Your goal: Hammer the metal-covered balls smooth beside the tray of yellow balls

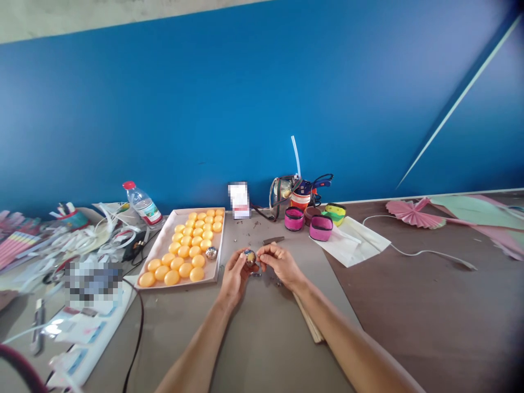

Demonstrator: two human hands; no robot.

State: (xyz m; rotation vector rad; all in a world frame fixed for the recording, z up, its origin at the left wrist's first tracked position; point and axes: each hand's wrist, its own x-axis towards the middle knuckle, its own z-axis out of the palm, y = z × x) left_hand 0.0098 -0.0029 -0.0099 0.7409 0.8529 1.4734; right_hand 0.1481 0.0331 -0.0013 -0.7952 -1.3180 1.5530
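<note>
A small ball point(250, 257), partly covered in shiny silvery bits with yellow-orange showing between them, is gripped in the fingers of my left hand point(234, 277). Close to its right side, my right hand point(282, 264) has thumb and fingertips pinched together; whatever may be between them is too small to make out. Small shiny bits point(256, 274) lie on the table under the hands. Left of them stands a shallow white tray point(220, 240) with several orange balls point(185, 251) in rows and one silvery mirrored ball point(211, 252) at its right side.
Behind the tray leans a plastic bottle point(146, 207). Pink bands point(321, 227), white paper point(356, 240) and an orange cup of tools point(301, 201) stand right of centre. Wooden sticks point(308, 316) lie under my right forearm. A dark cable point(141, 327) and clutter fill the left.
</note>
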